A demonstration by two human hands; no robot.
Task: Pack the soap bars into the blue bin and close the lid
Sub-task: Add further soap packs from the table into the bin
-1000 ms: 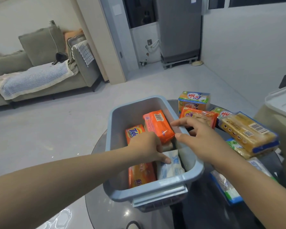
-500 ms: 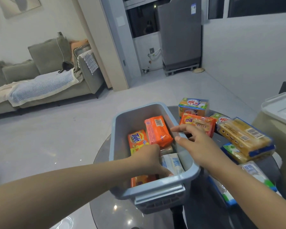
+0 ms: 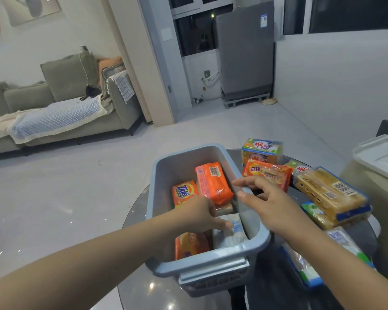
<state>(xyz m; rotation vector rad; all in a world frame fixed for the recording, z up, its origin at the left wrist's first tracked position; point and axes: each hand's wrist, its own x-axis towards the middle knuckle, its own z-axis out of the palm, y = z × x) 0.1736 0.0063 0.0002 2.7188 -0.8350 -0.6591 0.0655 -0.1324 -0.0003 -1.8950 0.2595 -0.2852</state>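
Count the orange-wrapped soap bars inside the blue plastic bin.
3 show in the blue plastic bin: Tide bar at left, orange bar leaning behind, another nearest. The left hand may hide more.

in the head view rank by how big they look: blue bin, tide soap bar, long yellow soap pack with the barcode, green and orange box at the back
1. blue bin
2. long yellow soap pack
3. and 4. green and orange box and Tide soap bar: too alike to rank, since the box sits farther away and the left hand partly covers the bar.
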